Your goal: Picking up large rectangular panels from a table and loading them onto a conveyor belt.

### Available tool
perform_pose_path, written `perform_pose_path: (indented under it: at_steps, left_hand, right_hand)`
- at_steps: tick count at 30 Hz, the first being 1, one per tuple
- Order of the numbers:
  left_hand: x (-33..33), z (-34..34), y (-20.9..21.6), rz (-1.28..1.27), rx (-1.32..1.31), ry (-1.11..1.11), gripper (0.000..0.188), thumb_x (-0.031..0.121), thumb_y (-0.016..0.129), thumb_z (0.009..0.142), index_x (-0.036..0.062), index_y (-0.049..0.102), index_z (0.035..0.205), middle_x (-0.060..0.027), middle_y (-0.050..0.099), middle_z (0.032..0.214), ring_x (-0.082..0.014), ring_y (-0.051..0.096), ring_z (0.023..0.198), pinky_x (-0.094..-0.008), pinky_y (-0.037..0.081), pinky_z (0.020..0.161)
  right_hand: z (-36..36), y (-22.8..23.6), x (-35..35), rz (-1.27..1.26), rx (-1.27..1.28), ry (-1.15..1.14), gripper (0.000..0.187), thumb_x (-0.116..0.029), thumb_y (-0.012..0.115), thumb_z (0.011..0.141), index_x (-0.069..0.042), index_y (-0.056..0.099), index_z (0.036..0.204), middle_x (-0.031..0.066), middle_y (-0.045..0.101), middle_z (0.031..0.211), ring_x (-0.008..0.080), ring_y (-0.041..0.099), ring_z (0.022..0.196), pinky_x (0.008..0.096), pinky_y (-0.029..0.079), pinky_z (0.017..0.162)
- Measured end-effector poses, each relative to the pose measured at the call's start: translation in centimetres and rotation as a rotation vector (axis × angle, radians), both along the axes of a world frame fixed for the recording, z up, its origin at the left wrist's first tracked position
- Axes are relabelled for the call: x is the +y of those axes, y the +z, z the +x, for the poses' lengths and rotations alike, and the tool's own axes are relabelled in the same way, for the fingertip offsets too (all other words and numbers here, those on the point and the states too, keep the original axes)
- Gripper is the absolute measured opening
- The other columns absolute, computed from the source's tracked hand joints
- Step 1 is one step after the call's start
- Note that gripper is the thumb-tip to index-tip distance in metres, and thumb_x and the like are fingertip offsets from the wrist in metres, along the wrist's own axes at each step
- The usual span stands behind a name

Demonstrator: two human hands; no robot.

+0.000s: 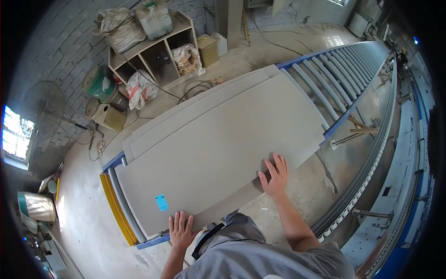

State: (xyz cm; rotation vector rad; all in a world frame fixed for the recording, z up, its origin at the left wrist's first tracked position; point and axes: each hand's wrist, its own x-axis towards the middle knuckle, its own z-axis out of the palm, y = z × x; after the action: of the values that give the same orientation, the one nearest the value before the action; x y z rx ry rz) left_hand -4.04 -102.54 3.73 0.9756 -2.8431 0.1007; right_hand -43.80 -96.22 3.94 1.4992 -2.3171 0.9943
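A large grey-brown flat panel lies on top of other panels on a roller conveyor, with the lower ones showing along its far edge. A small blue label is stuck on its near left part. My left hand rests at the near edge, fingers stretched over the top surface and close together. Farther right, my right hand lies on the same edge with its fingers spread; its palm hides part of the rim. Neither hand is closed round anything.
Bare rollers run off to the far right. A yellow bar caps the conveyor's left end. Beyond it stand a wooden shelf with sacks and a jug, buckets and a fan. A long machine lines the right side.
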Motion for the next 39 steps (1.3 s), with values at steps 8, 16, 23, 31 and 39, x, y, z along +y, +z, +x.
perform_pose_path:
  at_steps: [8,16,23,31,39]
  left_hand:
    - [-1.3,0.3,0.4,0.036,0.003,-0.046,0.077,0.061,0.066,0.067,0.0100,0.051,0.123,-0.0193,0.040,0.139,-0.0388,0.036,0.130,-0.0588,0.026,0.105]
    - [-3.0,0.2,1.1,0.037,0.021,-0.093,0.076,0.055,0.069,0.068,0.0094,0.048,0.125,-0.0208,0.038,0.140,-0.0400,0.034,0.130,-0.0587,0.025,0.106]
    - [-2.0,-0.8,3.2,0.105,0.039,-0.119,0.082,0.045,0.073,0.066,0.0053,0.043,0.131,-0.0227,0.033,0.142,-0.0404,0.030,0.132,-0.0550,0.020,0.109]
    - [-6.2,-0.4,3.1,0.333,-0.002,-0.072,0.071,0.041,0.061,0.081,0.0054,0.037,0.138,-0.0212,0.028,0.146,-0.0381,0.026,0.135,-0.0487,0.019,0.111]
    - [-7.6,-0.4,0.5,0.009,0.014,-0.197,0.073,0.042,0.057,0.086,0.0035,0.029,0.141,-0.0205,0.024,0.148,-0.0366,0.020,0.138,-0.0481,0.016,0.113]
  right_hand:
    - [0.3,-0.2,-0.4,-0.038,0.016,-0.017,0.038,-0.025,0.066,0.076,-0.006,0.062,0.108,0.0164,0.051,0.129,0.0408,0.048,0.114,0.0512,0.036,0.099]
    - [1.0,-0.1,-1.0,-0.069,0.037,-0.083,0.037,-0.024,0.068,0.074,-0.007,0.064,0.107,0.0135,0.052,0.129,0.0383,0.050,0.114,0.0476,0.040,0.096]
    - [1.2,-0.6,-0.2,0.074,0.001,-0.063,0.043,-0.032,0.062,0.084,-0.012,0.055,0.122,0.0138,0.044,0.137,0.0367,0.040,0.126,0.0472,0.033,0.105]
    - [12.7,5.1,5.8,-0.012,-0.315,-0.040,0.043,-0.030,0.059,0.088,-0.010,0.052,0.125,0.0137,0.042,0.138,0.0340,0.046,0.122,0.0409,0.043,0.099]
    - [27.2,5.0,25.6,-0.107,-0.502,-0.243,0.032,-0.022,0.061,0.088,-0.007,0.061,0.116,0.0145,0.057,0.122,0.0312,0.057,0.110,0.0370,0.046,0.094]
